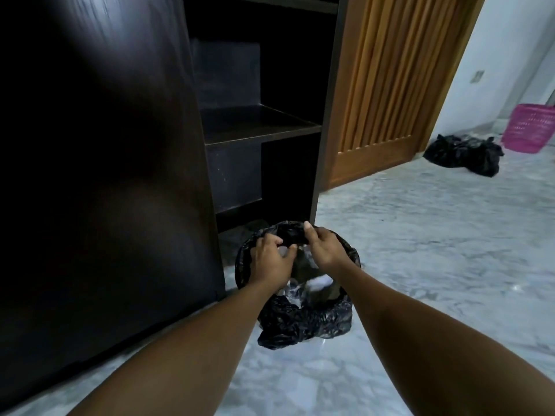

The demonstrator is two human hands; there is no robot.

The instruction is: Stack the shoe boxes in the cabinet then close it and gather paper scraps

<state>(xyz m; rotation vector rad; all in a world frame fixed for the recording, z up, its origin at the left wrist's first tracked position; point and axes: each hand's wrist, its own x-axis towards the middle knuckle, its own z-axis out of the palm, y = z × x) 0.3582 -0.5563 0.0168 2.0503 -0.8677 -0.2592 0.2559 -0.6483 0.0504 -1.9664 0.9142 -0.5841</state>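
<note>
A pale marbled floor [420,265] runs back to a slatted wooden door [381,94] and a white wall. At left the dark cabinet [264,127] stands open, its door [99,175] filling the frame's edge; dim boxes [225,73] sit on its shelves, hard to make out. In front stands a bin lined with a black bag [303,322], pale scraps [318,280] inside. The left hand [270,259] and right hand [322,247] pinch the bag's far rim; what the left fingers grip is perhaps paper.

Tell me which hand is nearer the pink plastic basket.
Right. The right hand grips the black bin liner's far rim on the pink plastic basket's side; the left hand is farther left.
</note>
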